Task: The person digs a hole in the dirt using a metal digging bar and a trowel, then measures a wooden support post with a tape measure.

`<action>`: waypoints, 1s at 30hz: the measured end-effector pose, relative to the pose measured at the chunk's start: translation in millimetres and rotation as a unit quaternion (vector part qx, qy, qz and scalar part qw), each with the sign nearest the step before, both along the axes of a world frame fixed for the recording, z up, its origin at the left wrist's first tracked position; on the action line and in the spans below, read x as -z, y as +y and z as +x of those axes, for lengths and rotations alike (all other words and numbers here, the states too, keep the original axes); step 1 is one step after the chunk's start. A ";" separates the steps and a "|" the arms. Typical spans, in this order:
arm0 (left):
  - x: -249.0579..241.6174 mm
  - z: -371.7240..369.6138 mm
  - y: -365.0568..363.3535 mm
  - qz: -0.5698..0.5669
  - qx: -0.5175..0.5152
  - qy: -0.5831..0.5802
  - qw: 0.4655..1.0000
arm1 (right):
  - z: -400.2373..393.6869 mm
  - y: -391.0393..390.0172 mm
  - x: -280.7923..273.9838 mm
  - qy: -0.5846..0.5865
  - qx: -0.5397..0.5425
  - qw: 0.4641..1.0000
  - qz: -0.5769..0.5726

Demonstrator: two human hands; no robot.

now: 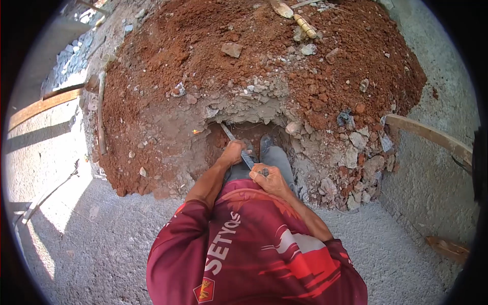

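Note:
My left hand [234, 152] is closed around the middle of a long grey metal bar [247, 159]. Lower down, close to my body, my right hand [269, 179] grips the same bar near its upper end, and a ring shows on one finger. The bar slants down and away to the left, its far end touching or close to the broken edge of a dug-out hole [216, 145]. I stand in this hole, with one dark shoe [266, 144] visible at its far side. Part of the bar is covered by my fingers.
Red loose soil [173, 56] with rubble is heaped around the hole. A trowel [305, 26] lies on top of it. A long wooden handle [102, 119] rests at the left. A wooden plank [429, 134] juts in at the right, and concrete chunks [352, 156] line the hole's right side.

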State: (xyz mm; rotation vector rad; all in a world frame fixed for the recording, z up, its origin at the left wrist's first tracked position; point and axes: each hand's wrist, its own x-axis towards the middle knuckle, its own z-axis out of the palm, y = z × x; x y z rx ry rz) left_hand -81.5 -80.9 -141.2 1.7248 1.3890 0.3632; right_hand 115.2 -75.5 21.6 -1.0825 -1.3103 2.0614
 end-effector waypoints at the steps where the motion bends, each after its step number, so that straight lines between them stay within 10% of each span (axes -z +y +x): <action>1: -20.7 8.5 10.4 0.033 -0.016 -0.019 0.999 | 6.2 11.6 -21.4 -0.005 0.024 1.000 -0.006; 6: -111.9 65.9 60.4 0.106 0.049 -0.102 0.988 | 53.3 58.0 -116.0 0.187 0.201 0.956 0.101; 11: -188.0 125.1 103.5 -0.078 0.200 -0.108 0.971 | 130.1 59.9 -196.9 0.193 0.237 0.935 0.180; 27: -202.5 208.5 65.9 -0.049 0.308 -0.136 0.940 | 166.4 -19.3 -260.4 0.059 0.414 0.861 0.287; 30: -186.7 202.7 54.2 -0.009 0.310 -0.152 0.939 | 139.6 -33.3 -256.1 -0.009 0.568 0.778 0.269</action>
